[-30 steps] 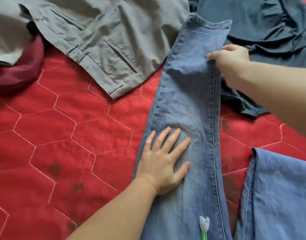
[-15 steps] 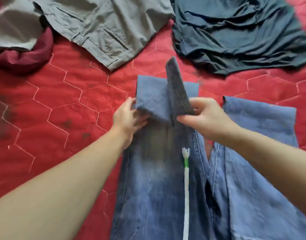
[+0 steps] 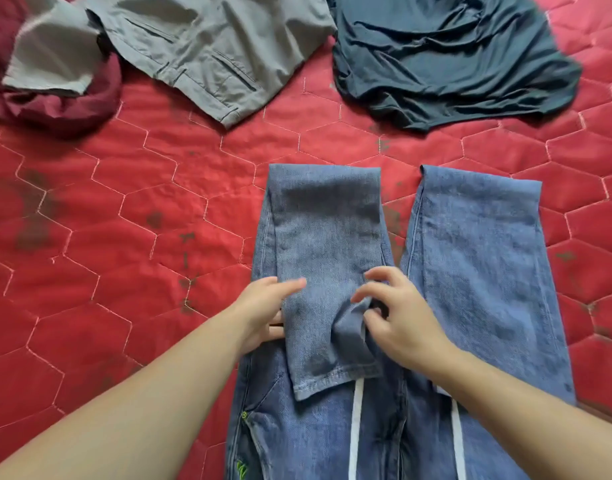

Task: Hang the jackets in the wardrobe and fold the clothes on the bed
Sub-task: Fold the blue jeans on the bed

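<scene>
Blue jeans (image 3: 477,258) lie lengthwise on the red quilted bed (image 3: 131,237). Their left leg (image 3: 325,230) is folded back toward me, its hem lying over the thigh part. My left hand (image 3: 266,306) holds the left edge of that folded leg, thumb on top and fingers tucked beneath. My right hand (image 3: 398,317) rests on the folded leg's right edge with curled fingers bunching a wrinkle of denim. The right leg stays stretched out flat. White drawstrings (image 3: 355,427) run down near the waist.
Grey trousers (image 3: 207,53) lie at the far left over a maroon garment (image 3: 65,105). A crumpled dark teal garment (image 3: 446,57) lies at the far right. Bare red quilt stretches to the left of the jeans.
The left jeans leg, stretched out a second ago, has been lifted and folded back toward me; it now lies flat. Both hands came down to the folded part's edges.
</scene>
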Motion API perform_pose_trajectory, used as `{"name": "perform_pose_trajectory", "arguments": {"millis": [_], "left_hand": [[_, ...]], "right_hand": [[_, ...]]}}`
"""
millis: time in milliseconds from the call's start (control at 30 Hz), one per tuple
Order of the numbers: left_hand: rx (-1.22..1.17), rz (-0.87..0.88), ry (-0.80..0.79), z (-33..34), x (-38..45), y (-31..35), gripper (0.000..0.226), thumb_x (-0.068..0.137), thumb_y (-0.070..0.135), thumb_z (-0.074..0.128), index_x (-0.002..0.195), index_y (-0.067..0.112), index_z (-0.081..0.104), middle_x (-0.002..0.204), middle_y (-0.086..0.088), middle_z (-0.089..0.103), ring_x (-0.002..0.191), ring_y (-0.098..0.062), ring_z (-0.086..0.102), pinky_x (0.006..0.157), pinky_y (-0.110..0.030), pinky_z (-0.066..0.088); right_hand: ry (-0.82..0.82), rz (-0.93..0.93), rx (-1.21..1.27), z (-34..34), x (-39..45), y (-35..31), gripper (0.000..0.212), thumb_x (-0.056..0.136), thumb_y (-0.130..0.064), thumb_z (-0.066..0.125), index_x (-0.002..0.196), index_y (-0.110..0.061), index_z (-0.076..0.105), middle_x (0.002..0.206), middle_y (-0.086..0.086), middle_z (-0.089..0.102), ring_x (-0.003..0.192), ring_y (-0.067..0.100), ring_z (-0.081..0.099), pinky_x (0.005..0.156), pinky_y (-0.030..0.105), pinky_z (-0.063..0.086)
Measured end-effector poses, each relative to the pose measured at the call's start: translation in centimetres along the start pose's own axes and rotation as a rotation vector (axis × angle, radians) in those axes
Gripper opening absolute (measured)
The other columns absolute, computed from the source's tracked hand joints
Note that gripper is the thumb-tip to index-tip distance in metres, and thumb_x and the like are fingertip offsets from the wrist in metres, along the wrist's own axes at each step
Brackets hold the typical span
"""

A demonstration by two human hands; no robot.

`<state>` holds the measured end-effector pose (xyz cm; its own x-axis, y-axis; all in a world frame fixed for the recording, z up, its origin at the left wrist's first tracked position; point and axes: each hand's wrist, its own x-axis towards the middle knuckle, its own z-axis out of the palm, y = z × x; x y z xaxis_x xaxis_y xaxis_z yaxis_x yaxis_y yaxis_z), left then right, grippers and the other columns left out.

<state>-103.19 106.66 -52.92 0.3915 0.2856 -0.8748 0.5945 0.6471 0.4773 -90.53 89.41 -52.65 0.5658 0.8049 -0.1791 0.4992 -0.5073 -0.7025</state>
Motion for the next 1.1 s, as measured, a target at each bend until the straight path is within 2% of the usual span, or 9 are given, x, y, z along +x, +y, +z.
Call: {"name": "perform_pose_trajectory", "arguments": {"millis": [67,167,267,367,500,600,800,933,1100], "left_hand": [[0.034,0.024,-0.017,-0.1,0.0,-1.1,0.032,0.087,0.009,0.068,0.119,0.011,0.062,0.097,-0.003,0.076,0.077,-0.018,0.072,0.06,-0.031,0.058],[-0.018,0.105,0.012,-0.4,0.2,-2.1,0.026,0.088,0.0,0.063,0.111,0.012,0.065,0.099,-0.004,0.075,0.079,-0.016,0.072,0.059,-0.028,0.057],[-0.143,0.239,0.075,-0.6,0.6,-2.1,0.026,0.089,-0.003,0.06,0.109,0.014,0.065,0.097,-0.004,0.075,0.081,-0.017,0.072,0.067,-0.031,0.058],[-0.158,0.257,0.106,-0.9,0.9,-2.2,0.023,0.092,-0.001,0.057,0.11,0.011,0.064,0.1,-0.01,0.074,0.092,-0.025,0.07,0.086,-0.042,0.055],[0.026,0.163,0.051,-1.7,1.4,-1.8,0.013,0.091,0.013,0.064,0.104,0.015,0.067,0.088,-0.002,0.077,0.076,-0.018,0.074,0.058,-0.031,0.058],[-0.035,0.209,0.052,-1.9,2.8,0.6,0.008,0.092,0.017,0.064,0.099,0.018,0.067,0.087,0.003,0.076,0.071,-0.012,0.072,0.051,-0.025,0.054],[-0.087,0.239,0.109,-1.7,6.8,6.1,0.024,0.092,0.032,0.063,0.11,0.016,0.063,0.11,-0.007,0.069,0.091,-0.023,0.065,0.072,-0.034,0.054],[0.042,0.247,0.186,-1.7,8.6,8.7,0.036,0.089,0.047,0.062,0.11,0.018,0.061,0.1,-0.01,0.068,0.082,-0.026,0.068,0.069,-0.036,0.058],[0.352,0.416,0.393,-2.1,10.5,12.2,0.033,0.087,0.053,0.061,0.091,0.022,0.053,0.065,-0.007,0.062,0.038,-0.013,0.057,0.041,-0.024,0.049]], "right_hand": [[0.146,0.221,0.173,0.0,0.0,-0.1,0.029,0.08,-0.002,0.059,0.1,-0.021,0.066,0.109,-0.002,0.055,0.097,0.011,0.059,0.083,0.008,0.038],[0.171,0.509,0.426,-0.2,0.7,-0.2,0.027,0.083,-0.025,0.068,0.108,-0.023,0.057,0.095,-0.002,0.064,0.074,0.01,0.066,0.069,0.025,0.053],[-0.069,0.562,0.297,0.1,0.9,-0.6,0.04,0.075,-0.048,0.075,0.095,-0.02,0.055,0.071,-0.001,0.069,0.045,0.009,0.063,0.043,0.019,0.044],[-0.272,0.579,0.192,0.6,1.2,-0.6,0.036,0.075,-0.041,0.074,0.069,-0.015,0.051,0.057,0.0,0.062,0.036,0.013,0.052,0.037,0.016,0.035],[-0.57,0.639,0.168,-0.3,3.1,-0.2,0.025,0.082,-0.03,0.071,0.073,-0.015,0.053,0.061,0.0,0.06,0.041,0.012,0.052,0.039,0.017,0.031],[-0.295,0.659,0.413,-1.8,6.6,0.1,0.028,0.086,-0.035,0.07,0.1,-0.015,0.057,0.076,0.004,0.063,0.053,0.013,0.062,0.042,0.021,0.046],[0.045,0.707,0.699,-3.1,15.0,1.0,0.044,0.084,-0.041,0.07,0.118,-0.014,0.06,0.123,0.005,0.063,0.11,0.024,0.063,0.091,0.043,0.055],[0.028,0.774,0.836,-3.4,18.6,0.6,0.031,0.086,-0.044,0.066,0.101,-0.017,0.066,0.096,0.003,0.074,0.087,0.022,0.07,0.087,0.041,0.055],[0.004,0.707,0.825,-3.9,22.0,1.1,0.013,0.093,-0.027,0.059,0.082,-0.019,0.061,0.07,-0.003,0.068,0.062,0.015,0.063,0.063,0.03,0.049]]}}
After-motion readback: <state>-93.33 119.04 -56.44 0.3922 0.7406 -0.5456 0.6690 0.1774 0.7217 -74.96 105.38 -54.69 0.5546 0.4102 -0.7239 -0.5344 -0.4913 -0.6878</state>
